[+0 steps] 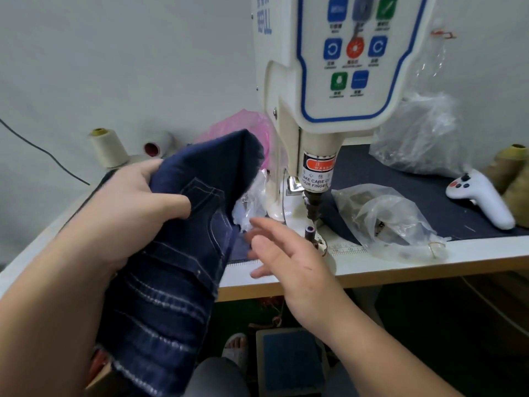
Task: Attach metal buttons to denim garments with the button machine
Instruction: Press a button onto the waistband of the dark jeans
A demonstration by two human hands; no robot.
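While left hand (137,193) grips denim (183,253), right hand (286,253) hovers

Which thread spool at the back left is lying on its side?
The white spool with the red core, its open end facing the camera. The cream cone just left of it stands upright.

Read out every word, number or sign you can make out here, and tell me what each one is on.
"TAKE CARE OF YOUR FINGER", partly cut off: warning sticker on the button machine.
"WARNING", small and partly legible: the sticker's red band.
Control panel: button symbols only; the captions beneath are too blurred to read.
Blue lettering on the machine's side: too blurred.
Ruler on the table edge: numbers too small to be sure.
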